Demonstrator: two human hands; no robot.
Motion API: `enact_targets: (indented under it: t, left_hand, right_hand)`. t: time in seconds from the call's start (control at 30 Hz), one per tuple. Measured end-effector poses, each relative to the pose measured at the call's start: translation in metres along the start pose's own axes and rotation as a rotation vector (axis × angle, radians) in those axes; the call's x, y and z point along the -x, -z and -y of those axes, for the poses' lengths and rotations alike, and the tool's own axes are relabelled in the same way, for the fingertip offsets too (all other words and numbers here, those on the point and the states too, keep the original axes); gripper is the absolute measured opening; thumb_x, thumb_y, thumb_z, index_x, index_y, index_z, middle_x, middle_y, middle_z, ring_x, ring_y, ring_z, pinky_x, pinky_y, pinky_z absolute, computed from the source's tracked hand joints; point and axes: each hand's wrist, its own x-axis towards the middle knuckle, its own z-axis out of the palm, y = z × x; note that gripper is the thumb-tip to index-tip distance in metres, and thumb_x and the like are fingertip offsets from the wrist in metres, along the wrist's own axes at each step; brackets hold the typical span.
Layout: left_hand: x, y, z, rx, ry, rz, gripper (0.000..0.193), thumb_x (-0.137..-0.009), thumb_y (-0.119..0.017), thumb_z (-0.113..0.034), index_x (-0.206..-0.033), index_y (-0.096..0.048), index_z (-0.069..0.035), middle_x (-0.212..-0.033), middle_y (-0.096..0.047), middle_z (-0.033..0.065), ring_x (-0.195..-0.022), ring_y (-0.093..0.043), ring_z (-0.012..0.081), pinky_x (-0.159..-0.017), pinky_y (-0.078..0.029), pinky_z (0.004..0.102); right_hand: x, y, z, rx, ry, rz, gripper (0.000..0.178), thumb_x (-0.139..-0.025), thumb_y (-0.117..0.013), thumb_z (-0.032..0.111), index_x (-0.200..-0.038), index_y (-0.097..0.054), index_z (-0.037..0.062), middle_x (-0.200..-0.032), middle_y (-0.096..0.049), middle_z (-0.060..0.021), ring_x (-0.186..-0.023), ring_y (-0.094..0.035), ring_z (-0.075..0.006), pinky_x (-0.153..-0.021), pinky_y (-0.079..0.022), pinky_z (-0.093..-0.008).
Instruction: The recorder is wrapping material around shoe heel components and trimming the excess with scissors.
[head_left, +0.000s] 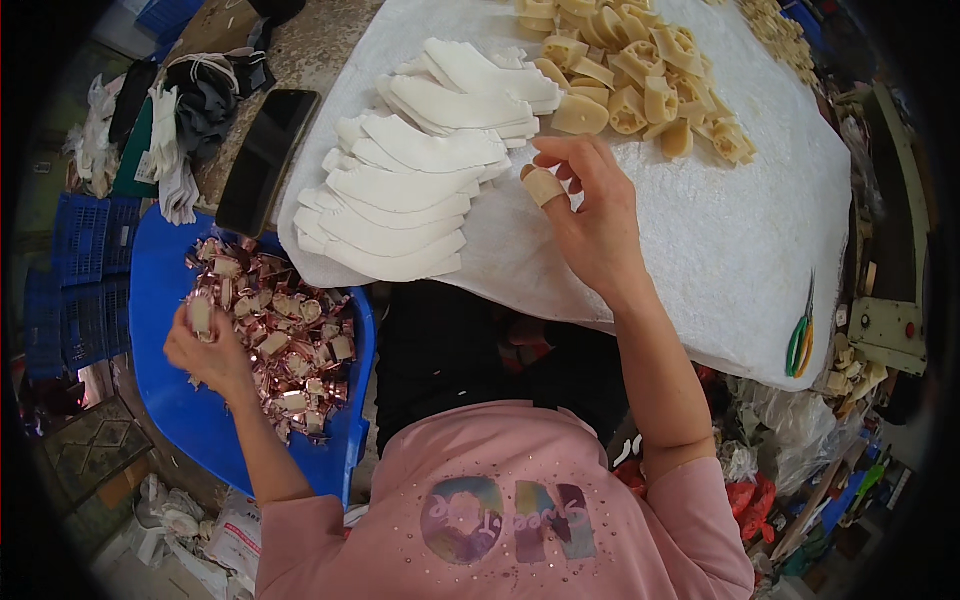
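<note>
My left hand [215,358] is over a blue bin [155,330] at the left, its fingers closed on a small shiny piece [201,312] with a pale beige face. Below it the bin holds a heap of similar copper-pink metallic pieces [290,345]. My right hand [592,215] hovers above the white-covered table [690,260], thumb and forefinger apart with nothing between them. Beige tape [543,186] wraps its thumb. Just left of that hand, curved white flat strips [400,200] lie in overlapping rows. Beyond it sits a pile of hollow beige moulded pieces [645,85].
A dark phone [268,160] lies along the table's left side, near a bundle of gloves and cloths [185,120]. Snips with green and orange handles [800,345] rest near the right edge. Blue crates [90,240] stand at far left, a pale green machine part [888,335] at right.
</note>
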Motion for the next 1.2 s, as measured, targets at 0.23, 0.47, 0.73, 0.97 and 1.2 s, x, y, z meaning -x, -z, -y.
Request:
enact_targets:
  t: [0.23,0.47,0.73,0.97,1.2]
  left_hand:
    - [-0.005,-0.001,-0.073,0.306,-0.201,-0.006,0.037,-0.073,-0.064,-0.004,-0.109,-0.059,-0.004,-0.106,-0.053,0.0125,-0.1,-0.048,0.0274,-0.088,-0.039,0.0363]
    - [0.003,-0.016,-0.189,0.689,-0.707,0.182,0.032,-0.064,-0.064,0.005,-0.095,-0.061,-0.004,-0.098,-0.057,0.0102,-0.096,-0.055,0.0261,-0.086,-0.04,0.0361]
    - [0.011,-0.034,-0.194,0.629,-0.787,0.189,0.025,-0.065,-0.066,0.003,-0.088,-0.058,-0.005,-0.096,-0.058,0.0077,-0.094,-0.058,0.0235,-0.082,-0.038,0.0344]
    - [0.012,-0.035,-0.191,0.605,-0.759,0.236,0.029,-0.067,-0.067,0.0,-0.094,-0.059,-0.005,-0.101,-0.059,0.0098,-0.097,-0.057,0.0247,-0.086,-0.037,0.0353]
    - [0.015,0.015,-0.229,0.775,-0.833,0.486,0.039,-0.073,-0.066,-0.014,-0.109,-0.057,-0.001,-0.11,-0.053,0.0145,-0.102,-0.05,0.0308,-0.09,-0.035,0.0418]
  right_hand:
    - [-0.024,-0.024,0.009,0.286,0.297,-0.017,0.027,-0.07,-0.057,-0.003,-0.097,-0.06,0.0001,-0.092,-0.057,-0.0119,-0.092,-0.049,-0.0301,-0.08,-0.042,-0.0386]
    - [-0.052,-0.062,0.027,0.572,0.341,0.051,0.032,-0.069,-0.055,-0.003,-0.1,-0.06,-0.0002,-0.086,-0.061,-0.0131,-0.088,-0.051,-0.03,-0.078,-0.042,-0.0403]
    - [-0.049,-0.077,0.019,0.444,0.392,-0.004,0.024,-0.059,-0.063,0.0,-0.083,-0.059,0.0034,-0.087,-0.059,-0.0112,-0.084,-0.052,-0.0271,-0.073,-0.038,-0.038]
    - [-0.032,-0.036,0.015,-0.713,0.065,-0.051,0.016,-0.073,-0.065,0.0,-0.084,-0.054,0.0027,-0.089,-0.055,-0.0033,-0.079,-0.056,-0.0149,-0.072,-0.045,-0.0296]
    - [0.023,0.028,0.022,-0.707,0.105,-0.006,0.016,-0.073,-0.066,0.005,-0.086,-0.057,0.0038,-0.106,-0.048,-0.0095,-0.103,-0.044,-0.0195,-0.093,-0.03,-0.0321]
